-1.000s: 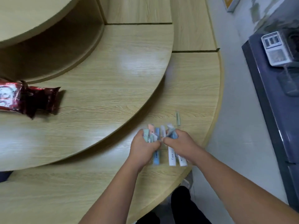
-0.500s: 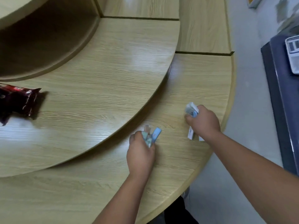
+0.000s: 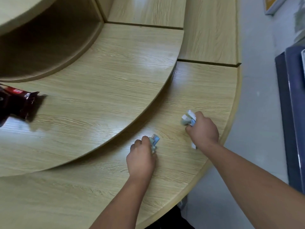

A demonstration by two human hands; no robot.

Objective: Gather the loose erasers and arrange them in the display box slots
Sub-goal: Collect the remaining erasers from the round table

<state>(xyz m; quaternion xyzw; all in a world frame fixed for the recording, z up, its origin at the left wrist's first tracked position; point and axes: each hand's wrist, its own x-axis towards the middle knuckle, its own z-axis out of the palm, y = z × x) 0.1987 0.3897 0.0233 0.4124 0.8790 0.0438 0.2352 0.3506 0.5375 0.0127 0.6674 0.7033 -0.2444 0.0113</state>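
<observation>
My left hand (image 3: 142,156) grips a small bunch of pastel erasers (image 3: 154,140), whose blue and green ends stick out past the fingers. My right hand (image 3: 202,129) grips another bunch of white and pale-blue erasers (image 3: 189,119), with one white end (image 3: 194,145) showing below the wrist. Both hands sit low over the bottom tier of the curved wooden shelf (image 3: 206,90). No display box is in view.
The rounded middle tier (image 3: 99,83) rises just left of my hands. A dark red snack packet (image 3: 18,103) lies on it at the far left. The shelf's curved edge (image 3: 231,123) runs close behind my right hand, with grey floor and a dark blue cabinet (image 3: 290,113) beyond.
My hands have separated, each carrying part of the eraser pile. The right hand moved right and away to the spot where a lone eraser lay; the left stayed near the middle.
</observation>
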